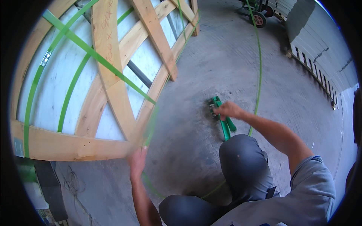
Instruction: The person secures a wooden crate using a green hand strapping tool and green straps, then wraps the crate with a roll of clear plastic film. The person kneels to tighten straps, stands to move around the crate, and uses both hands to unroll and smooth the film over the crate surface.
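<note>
At the near corner of a wooden crate (75, 145), my left hand (138, 162) is closed on a green plastic strap (151, 130), which is smeared by motion. The strap runs up the crate's side and loops down below the hand towards my knees. My right hand (229, 110) is wrapped round the upper part of a green hand strapping tool (225, 130). Two long handles of the tool point back towards my right knee. Its metal head is partly hidden by the fingers. Whether the tool touches the floor, I cannot tell.
White marble-like slabs (49, 98) sit inside the crate, crossed by more green bands; one has a metal seal (46, 59). A long green strap (260, 71) trails over the concrete floor (211, 52). Grey stacked slabs (316, 41) and a wheeled cart (259, 19) stand far right.
</note>
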`<act>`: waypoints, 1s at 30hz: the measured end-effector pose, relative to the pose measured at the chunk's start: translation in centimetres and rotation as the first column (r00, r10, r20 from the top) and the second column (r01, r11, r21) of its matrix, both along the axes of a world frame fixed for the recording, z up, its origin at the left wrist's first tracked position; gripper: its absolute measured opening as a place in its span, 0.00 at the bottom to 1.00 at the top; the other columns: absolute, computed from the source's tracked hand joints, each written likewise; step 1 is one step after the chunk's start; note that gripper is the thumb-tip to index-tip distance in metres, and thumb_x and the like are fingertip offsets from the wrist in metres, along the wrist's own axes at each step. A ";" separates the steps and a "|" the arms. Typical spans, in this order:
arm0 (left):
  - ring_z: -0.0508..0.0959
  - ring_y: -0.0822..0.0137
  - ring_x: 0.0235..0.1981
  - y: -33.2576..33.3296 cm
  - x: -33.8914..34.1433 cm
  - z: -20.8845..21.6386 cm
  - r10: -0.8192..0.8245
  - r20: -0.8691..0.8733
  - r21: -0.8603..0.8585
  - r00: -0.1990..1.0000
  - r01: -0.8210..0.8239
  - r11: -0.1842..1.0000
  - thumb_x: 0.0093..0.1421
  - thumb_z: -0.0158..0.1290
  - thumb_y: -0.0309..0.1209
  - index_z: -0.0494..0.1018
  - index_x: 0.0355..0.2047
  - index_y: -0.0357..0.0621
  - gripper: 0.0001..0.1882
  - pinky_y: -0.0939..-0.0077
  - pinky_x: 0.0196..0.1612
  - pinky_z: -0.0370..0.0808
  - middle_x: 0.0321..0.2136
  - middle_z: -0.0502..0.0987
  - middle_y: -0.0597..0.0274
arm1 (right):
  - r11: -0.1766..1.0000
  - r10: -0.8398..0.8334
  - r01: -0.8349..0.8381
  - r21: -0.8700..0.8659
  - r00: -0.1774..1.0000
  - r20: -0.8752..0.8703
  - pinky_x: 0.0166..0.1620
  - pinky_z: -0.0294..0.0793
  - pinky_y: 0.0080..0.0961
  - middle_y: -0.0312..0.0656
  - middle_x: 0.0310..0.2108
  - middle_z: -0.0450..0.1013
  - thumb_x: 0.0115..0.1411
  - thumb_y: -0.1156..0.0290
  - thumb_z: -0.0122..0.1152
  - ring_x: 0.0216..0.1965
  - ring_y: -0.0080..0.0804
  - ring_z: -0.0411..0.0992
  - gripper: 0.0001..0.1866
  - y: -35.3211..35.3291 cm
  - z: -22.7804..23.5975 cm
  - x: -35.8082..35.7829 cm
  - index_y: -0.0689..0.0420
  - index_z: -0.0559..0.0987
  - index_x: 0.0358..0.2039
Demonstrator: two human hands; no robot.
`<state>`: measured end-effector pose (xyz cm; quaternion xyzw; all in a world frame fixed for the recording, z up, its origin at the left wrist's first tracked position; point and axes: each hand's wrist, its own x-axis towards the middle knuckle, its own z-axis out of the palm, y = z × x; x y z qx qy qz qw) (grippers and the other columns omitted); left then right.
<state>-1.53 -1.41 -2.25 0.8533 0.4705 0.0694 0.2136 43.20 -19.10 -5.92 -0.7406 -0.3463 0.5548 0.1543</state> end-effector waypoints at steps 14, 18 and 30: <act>0.76 0.48 0.23 0.3 0.5 -0.4 -0.029 0.065 0.038 0.997 0.027 0.999 0.65 0.48 0.42 0.73 0.26 0.37 0.20 0.56 0.29 0.69 0.19 0.76 0.49 | 0.878 -0.424 0.475 0.054 0.722 0.546 0.43 0.75 0.46 0.55 0.34 0.77 0.50 0.50 0.62 0.40 0.53 0.77 0.28 -3.9 -11.1 -7.0 0.59 0.75 0.44; 0.76 0.46 0.28 0.4 0.0 -0.1 0.022 0.039 -0.016 0.999 -0.022 1.000 0.65 0.47 0.41 0.73 0.31 0.36 0.18 0.55 0.34 0.69 0.24 0.76 0.46 | 0.864 -0.454 0.499 0.071 0.709 0.540 0.44 0.75 0.45 0.54 0.36 0.78 0.50 0.53 0.62 0.40 0.53 0.77 0.27 -4.1 -11.2 -7.9 0.60 0.75 0.43; 0.76 0.45 0.32 1.1 -0.4 0.0 0.023 0.057 -0.043 0.998 -0.020 0.999 0.63 0.45 0.44 0.74 0.36 0.39 0.19 0.55 0.37 0.70 0.28 0.77 0.44 | 0.728 -0.501 0.443 0.522 0.865 -0.034 0.28 0.74 0.30 0.44 0.21 0.74 0.51 0.63 0.62 0.22 0.30 0.74 0.16 0.1 8.3 -4.8 0.66 0.78 0.28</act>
